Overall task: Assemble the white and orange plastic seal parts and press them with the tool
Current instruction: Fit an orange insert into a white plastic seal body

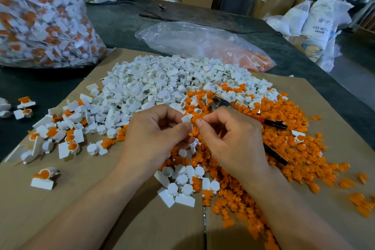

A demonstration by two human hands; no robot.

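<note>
Clear bag [95, 50]: far left of the fingers [178, 128], full of assembled seals [30, 26].
Left hand [154, 138]: fingers pinch white part [186, 118].
Right hand [233, 140]: fingers pinch orange part [195, 120] against it.
Tool [221, 102]: just beyond right fingers.
Sack [322, 24]: far right, printed "ABS RESIN".

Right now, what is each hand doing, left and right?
Left hand: pinches the white seal part.
Right hand: pinches the orange seal part, touching the white one.

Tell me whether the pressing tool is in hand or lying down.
Lying down: the tool rests on the orange pile, beyond the right hand, which pinches a seal part with the left hand.
</note>
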